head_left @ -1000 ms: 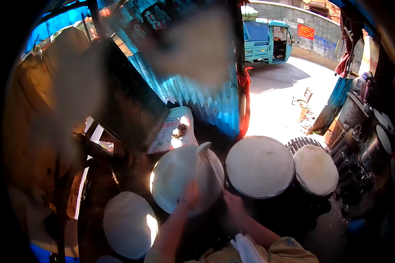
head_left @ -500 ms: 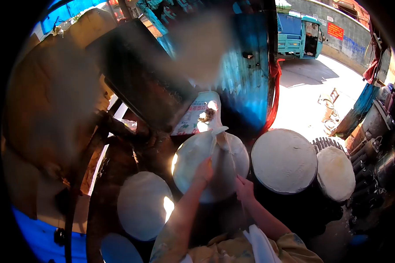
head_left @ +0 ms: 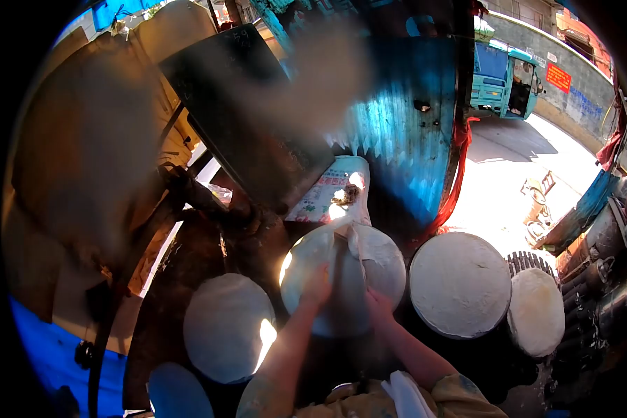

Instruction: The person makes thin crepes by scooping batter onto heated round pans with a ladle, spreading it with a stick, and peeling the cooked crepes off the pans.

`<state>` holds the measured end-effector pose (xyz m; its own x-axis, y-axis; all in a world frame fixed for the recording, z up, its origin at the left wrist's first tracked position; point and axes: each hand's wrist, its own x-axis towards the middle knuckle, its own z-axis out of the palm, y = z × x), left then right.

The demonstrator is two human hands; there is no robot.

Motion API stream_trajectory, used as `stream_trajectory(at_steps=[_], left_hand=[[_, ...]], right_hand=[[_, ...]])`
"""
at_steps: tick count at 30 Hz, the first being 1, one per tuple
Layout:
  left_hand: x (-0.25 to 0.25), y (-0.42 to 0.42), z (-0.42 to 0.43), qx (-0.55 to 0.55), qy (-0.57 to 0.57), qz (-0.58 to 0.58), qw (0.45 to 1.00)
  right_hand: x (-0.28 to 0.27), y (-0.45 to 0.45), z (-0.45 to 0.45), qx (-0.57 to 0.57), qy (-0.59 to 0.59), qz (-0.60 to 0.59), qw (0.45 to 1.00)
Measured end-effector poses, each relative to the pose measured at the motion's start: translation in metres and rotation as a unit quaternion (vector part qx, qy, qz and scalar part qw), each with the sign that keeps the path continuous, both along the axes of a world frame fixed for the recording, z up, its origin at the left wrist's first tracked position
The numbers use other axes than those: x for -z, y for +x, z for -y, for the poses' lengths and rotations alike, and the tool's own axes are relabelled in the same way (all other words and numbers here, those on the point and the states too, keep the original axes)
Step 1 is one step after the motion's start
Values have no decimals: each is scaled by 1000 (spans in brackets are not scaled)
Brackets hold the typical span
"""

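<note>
A round white pan-like surface (head_left: pixel 306 254) lies in front of me, with thin whitish sheet material on it. A darker strip runs down its middle, and a wrinkled white sheet (head_left: pixel 382 252) covers its right part. Over the left half, my left hand (head_left: pixel 317 286) has its fingers closed; what they hold is blurred. At the lower right edge, my right hand (head_left: pixel 378 305) is closed around a thin stick-like thing (head_left: pixel 362 268) that points away from me beside the wrinkled sheet. Haze softens the details.
White-topped rounds stand on both sides: one at left (head_left: pixel 230 327), one at right (head_left: pixel 460 284), and a smaller one (head_left: pixel 536 312) farther right. Behind the pan is a printed white sack (head_left: pixel 331 189). A dark board (head_left: pixel 247 115) leans behind; a blue three-wheeled truck (head_left: pixel 503 80) is outside.
The view has shifted, so the scene sits lower and farther right. The raised whitish strip over the pan has come down, and a wider dark strip shows between the two hands.
</note>
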<state>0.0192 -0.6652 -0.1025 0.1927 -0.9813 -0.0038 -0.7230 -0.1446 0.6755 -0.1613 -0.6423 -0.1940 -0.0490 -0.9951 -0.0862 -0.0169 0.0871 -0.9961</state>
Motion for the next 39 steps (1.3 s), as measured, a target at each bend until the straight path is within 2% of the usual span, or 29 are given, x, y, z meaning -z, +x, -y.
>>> stream_trajectory(at_steps=[1,3,5,6,7,8,9,11,12,13,15,17,19,20,21,22,23,25,27,28,29,31,33,35,37,39], left_hand=[[2,4,-7,-15,-4,4,1000],[20,20,-14,-36,-15,16,999],[38,35,-18,-61,-37,21,997],[46,42,-24,-38,-62,30,997],[53,47,-28,-17,-88,38,995],[59,51,-29,-27,-92,33,995],[65,55,-35,-27,-114,20,993],[73,64,-46,-23,-127,10,992],[75,70,-53,-63,-76,-50,994],[78,76,-60,-103,-22,-107,989],[58,70,-84,-102,-22,-98,990],[49,60,-105,-178,19,-186,966],[35,48,-119,-168,10,-190,967],[31,44,-127,-157,-7,-197,968],[32,41,-135,-147,-24,-204,968],[55,50,-142,-127,-47,-158,978],[23,33,-146,-164,-6,-270,949],[-6,15,-159,-191,14,-348,918],[17,19,-177,-214,20,-265,940],[20,16,-185,-231,28,-275,933],[15,11,-193,-253,37,-283,924],[6,-5,-200,-285,44,-293,912],[-2,-14,-210,-284,46,-259,922],[12,-13,-221,-300,70,-254,917],[45,-6,-237,-264,34,-227,937],[34,-18,-240,-283,40,-229,931]], right_hand=[[-19,-5,-4,-1,6,3,1000],[-83,-26,-9,-78,147,76,983],[-63,-25,-7,-80,135,68,985],[-37,-18,-5,-40,68,62,995],[-48,-14,-3,-3,-1,56,998],[-58,-9,-8,-29,-97,-92,991],[-53,-6,2,-36,-97,-95,990],[-39,6,15,-92,-1,2,996],[-38,2,18,-90,7,6,996],[-50,-10,21,-46,29,70,996],[-80,-32,14,49,57,171,982],[-67,-31,-3,117,114,204,965],[-42,-7,-18,139,-7,2,990],[-30,6,-11,79,23,72,994],[-29,16,-5,13,33,73,997],[-33,19,4,-48,44,75,995],[-48,12,13,-38,46,72,996],[-78,-15,23,-114,128,53,984],[-101,-40,23,-43,152,83,984],[-107,-49,28,8,176,117,977],[-90,-49,33,13,174,114,978],[-28,-26,37,-112,14,-77,991],[-33,-10,34,-149,22,-33,988],[-101,-29,34,-229,189,79,952],[-131,-54,44,-203,212,29,956],[-86,-48,57,-195,182,47,963]])
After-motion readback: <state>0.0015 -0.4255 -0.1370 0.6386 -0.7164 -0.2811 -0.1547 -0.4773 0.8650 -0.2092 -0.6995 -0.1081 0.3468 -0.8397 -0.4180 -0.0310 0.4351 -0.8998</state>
